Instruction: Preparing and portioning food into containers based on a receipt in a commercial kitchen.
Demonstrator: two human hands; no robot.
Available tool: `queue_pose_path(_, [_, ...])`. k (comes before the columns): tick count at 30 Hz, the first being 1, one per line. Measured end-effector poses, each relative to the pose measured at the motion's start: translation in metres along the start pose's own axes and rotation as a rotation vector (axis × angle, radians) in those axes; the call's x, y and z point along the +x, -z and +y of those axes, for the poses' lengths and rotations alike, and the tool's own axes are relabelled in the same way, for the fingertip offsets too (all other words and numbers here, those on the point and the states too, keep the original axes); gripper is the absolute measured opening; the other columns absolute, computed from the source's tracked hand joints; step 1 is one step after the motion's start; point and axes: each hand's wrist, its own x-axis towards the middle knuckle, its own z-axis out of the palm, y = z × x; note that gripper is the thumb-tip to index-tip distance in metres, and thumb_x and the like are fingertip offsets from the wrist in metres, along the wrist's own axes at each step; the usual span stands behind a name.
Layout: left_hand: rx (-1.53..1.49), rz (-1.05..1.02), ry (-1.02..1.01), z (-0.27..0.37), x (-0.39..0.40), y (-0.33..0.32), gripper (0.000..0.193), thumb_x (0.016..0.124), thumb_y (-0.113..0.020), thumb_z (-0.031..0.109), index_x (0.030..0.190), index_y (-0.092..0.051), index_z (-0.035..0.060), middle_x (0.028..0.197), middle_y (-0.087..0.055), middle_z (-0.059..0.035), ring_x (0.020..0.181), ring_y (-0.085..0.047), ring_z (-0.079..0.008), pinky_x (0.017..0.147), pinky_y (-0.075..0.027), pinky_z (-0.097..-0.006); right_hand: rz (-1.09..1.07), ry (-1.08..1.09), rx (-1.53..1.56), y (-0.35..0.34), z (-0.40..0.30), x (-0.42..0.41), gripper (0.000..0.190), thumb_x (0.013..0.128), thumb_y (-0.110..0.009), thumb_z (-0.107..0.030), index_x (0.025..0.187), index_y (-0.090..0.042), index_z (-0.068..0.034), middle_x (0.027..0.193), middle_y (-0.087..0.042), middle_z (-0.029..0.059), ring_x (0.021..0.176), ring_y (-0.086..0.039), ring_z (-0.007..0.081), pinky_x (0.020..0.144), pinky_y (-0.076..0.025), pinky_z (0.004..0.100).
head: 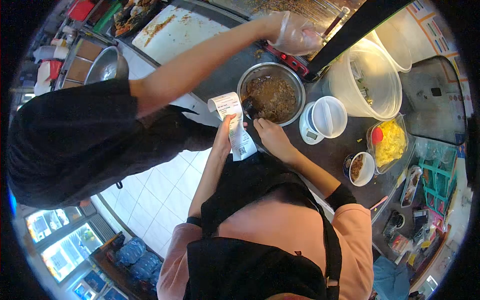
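My left hand (227, 133) grips a long printed paper receipt (237, 131), which curls over at its top and hangs beside the steel bowl. My right hand (267, 133) is at the near rim of that stainless steel bowl (301, 98), fingers bent; they seem to touch the end of a dark utensil (249, 107), but their grip is partly hidden. Brown minced food (273, 95) fills much of the bowl. Right of it stands a white kitchen scale (312, 137) with a white plastic tub (330, 116) on top.
A co-worker in black on the left reaches a gloved hand (298, 33) over the bowl's far side towards a lit grill (287, 58). Large plastic tubs (382, 86), a container of yellow food (390, 144), a paper cup (362, 168) and a teal basket (437, 172) stand right.
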Motion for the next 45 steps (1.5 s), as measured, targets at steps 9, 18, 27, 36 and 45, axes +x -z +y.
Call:
queue_pose_path(9, [0.042, 0.012, -0.010, 0.003, -0.005, -0.006, 0.032, 0.079, -0.047, 0.029, 0.097, -0.050, 0.0025, 0.074, -0.059, -0.0111, 0.061, -0.056, -0.0171, 0.057, -0.046, -0.0267, -0.020, 0.031, 0.057, 0.002, 0.003, 0.001, 0.028, 0.067, -0.046, -0.001, 0.095, -0.047, 0.003, 0.078, -0.048, 0.0112, 0.074, -0.054, 0.0243, 0.063, -0.046, 0.0327])
queue_pose_path(18, [0.063, 0.020, -0.009, 0.001, -0.001, -0.001, 0.034, 0.080, -0.044, 0.031, 0.099, -0.048, 0.0029, 0.077, -0.059, -0.0125, 0.063, -0.056, -0.0178, 0.058, -0.047, -0.0282, 0.264, -0.483, 0.777, -0.007, 0.061, 0.003, 0.016, 0.080, -0.051, -0.010, 0.087, -0.059, 0.002, 0.066, -0.055, 0.0090, 0.050, -0.049, 0.0148, 0.048, -0.040, 0.0290])
queue_pose_path(27, [0.066, -0.038, -0.022, 0.004, -0.009, 0.000, 0.037, 0.082, -0.042, 0.030, 0.106, -0.048, 0.0020, 0.078, -0.059, -0.0118, 0.065, -0.056, -0.0168, 0.059, -0.047, -0.0275, 0.308, -0.919, 1.625, -0.013, 0.076, -0.026, 0.023, 0.082, -0.053, -0.014, 0.098, -0.054, 0.002, 0.065, -0.046, 0.0007, 0.050, -0.034, 0.0042, 0.042, -0.025, 0.0171])
queue_pose_path(36, [0.049, -0.120, -0.169, 0.009, 0.006, 0.029, 0.038, 0.082, -0.040, 0.018, 0.117, -0.042, 0.0035, 0.104, -0.054, -0.0115, 0.071, -0.054, -0.0153, 0.063, -0.046, -0.0264, 0.533, -0.848, 1.888, 0.023, 0.058, -0.067, 0.016, 0.083, -0.052, -0.014, 0.091, -0.052, 0.000, 0.065, -0.042, -0.0014, 0.051, -0.034, 0.0042, 0.043, -0.026, 0.0167])
queue_pose_path(45, [0.014, -0.071, -0.126, 0.029, 0.015, 0.040, 0.037, 0.081, -0.039, 0.017, 0.116, -0.042, 0.0058, 0.106, -0.053, -0.0112, 0.070, -0.052, -0.0150, 0.064, -0.045, -0.0258, 0.934, -0.905, 1.820, 0.084, 0.052, -0.137, 0.016, 0.084, -0.051, -0.015, 0.093, -0.052, -0.002, 0.063, -0.046, -0.0014, 0.051, -0.037, 0.0030, 0.044, -0.028, 0.0152])
